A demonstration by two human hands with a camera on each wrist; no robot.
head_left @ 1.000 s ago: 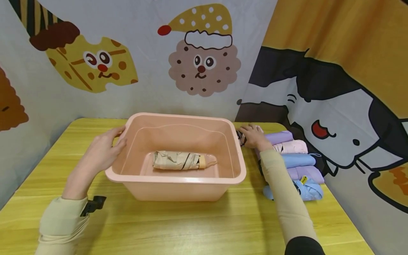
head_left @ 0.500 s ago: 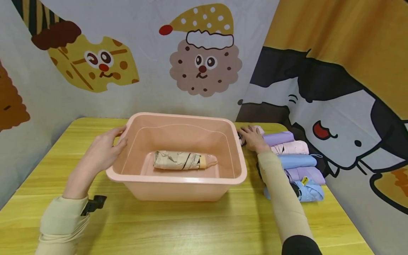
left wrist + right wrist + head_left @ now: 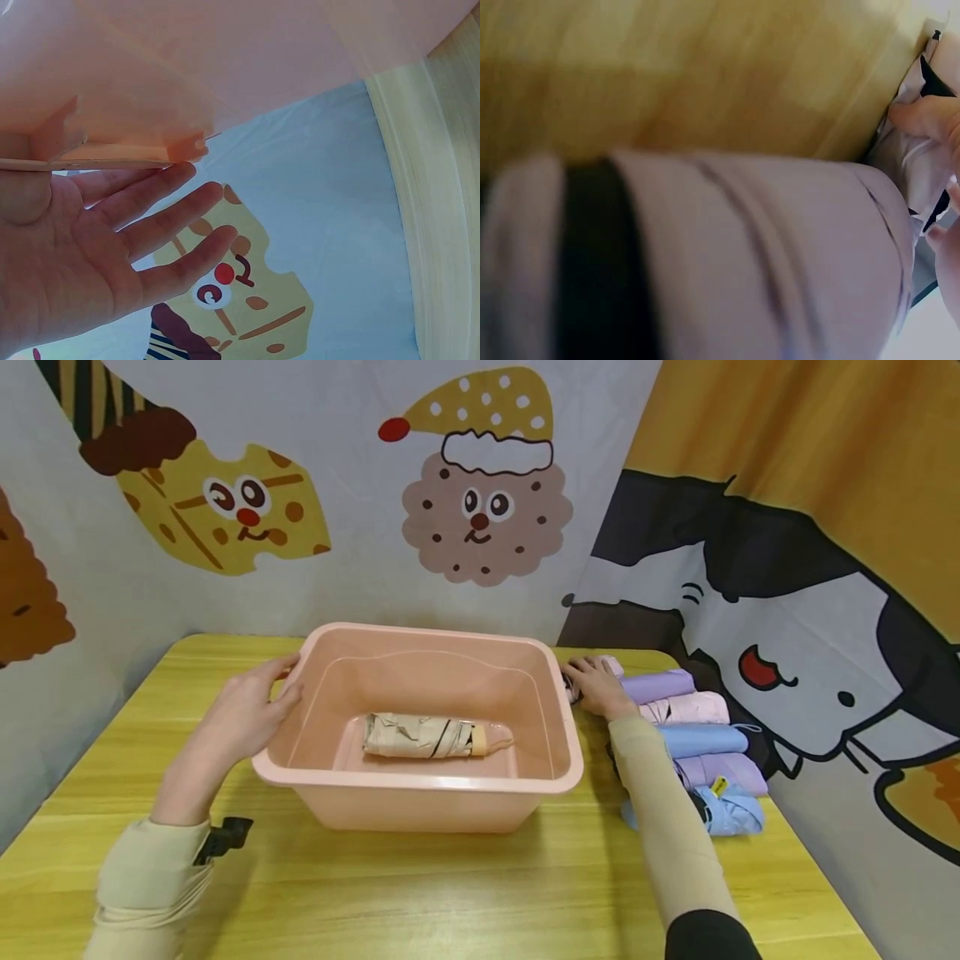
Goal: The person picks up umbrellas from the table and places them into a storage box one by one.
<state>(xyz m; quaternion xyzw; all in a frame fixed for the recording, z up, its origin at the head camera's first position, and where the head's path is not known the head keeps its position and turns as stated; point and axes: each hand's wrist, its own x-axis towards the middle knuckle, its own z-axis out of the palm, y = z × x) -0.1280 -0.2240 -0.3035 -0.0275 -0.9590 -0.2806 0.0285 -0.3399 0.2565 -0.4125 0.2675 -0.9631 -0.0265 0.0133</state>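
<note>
My left hand rests at the left rim of a peach plastic tub. In the left wrist view its fingers are stretched out below the rim, the upper one touching it. Inside the tub lies a beige folded umbrella with dark stripes, a cream handle and a cord loop. Right of the tub, my right hand grips a pale folded umbrella with black patches, thumb on one side and fingers on the other. Most of that umbrella is hidden under the hand in the head view.
Several folded umbrellas lie in a row along the table's right side: purple, pink, blue, lilac and light blue. The wooden table meets a cartoon-printed cloth behind.
My right hand has settled slightly lower over the pale umbrella with black patches. The left hand and tub stay put; the head view has shifted a little.
</note>
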